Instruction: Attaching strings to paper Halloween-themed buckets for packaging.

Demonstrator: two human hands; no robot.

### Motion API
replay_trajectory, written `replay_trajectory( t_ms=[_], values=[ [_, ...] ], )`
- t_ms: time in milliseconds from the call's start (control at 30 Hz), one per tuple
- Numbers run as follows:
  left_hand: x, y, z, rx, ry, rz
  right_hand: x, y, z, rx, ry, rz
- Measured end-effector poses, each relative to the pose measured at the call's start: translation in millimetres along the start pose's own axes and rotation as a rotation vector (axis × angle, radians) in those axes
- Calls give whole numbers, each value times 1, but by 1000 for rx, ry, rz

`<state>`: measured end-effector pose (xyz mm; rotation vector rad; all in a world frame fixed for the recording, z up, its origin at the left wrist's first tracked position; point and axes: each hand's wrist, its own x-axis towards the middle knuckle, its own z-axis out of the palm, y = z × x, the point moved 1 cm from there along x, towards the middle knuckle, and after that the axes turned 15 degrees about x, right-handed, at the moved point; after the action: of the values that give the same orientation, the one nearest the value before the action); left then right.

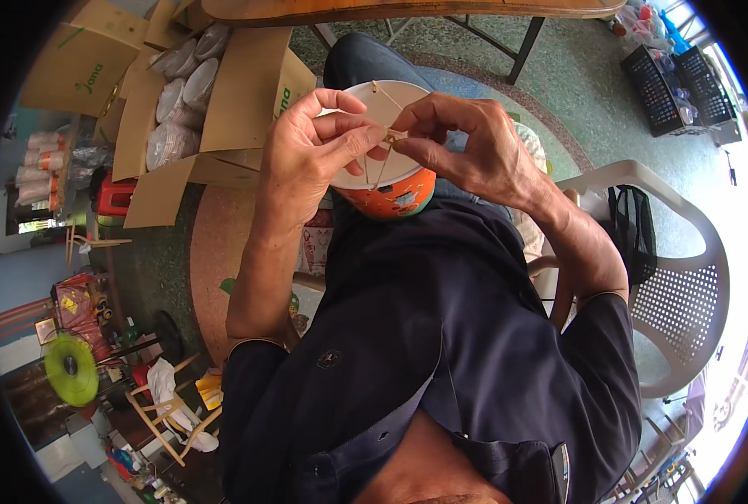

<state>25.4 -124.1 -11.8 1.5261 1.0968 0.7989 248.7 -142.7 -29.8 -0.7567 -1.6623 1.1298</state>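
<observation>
Head view: both hands' fingers pinch thin string (388, 134) over orange paper cup (391, 198); open cardboard box (248, 101) left.

Bowl (388, 198) front behind both hands (391, 147)

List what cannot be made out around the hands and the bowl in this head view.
- Knot or joint of the thin string: too small, pinched between the fingertips of the left hand and right hand.
- Inside of the orange bowl: covered by a pale lid and both hands.
- Contents of the bags in the cardboard box: blurred, bent near the rim.
</observation>
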Motion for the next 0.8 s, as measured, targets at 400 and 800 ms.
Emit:
replay_trajectory(
  t_ms=[400,800],
  values=[
    [1,1,6,52,23,20,-1,4,2,-280,69,-256],
    [-6,0,1,224,-93,72,2,3,-15,-171,-60,-113]
  ],
)
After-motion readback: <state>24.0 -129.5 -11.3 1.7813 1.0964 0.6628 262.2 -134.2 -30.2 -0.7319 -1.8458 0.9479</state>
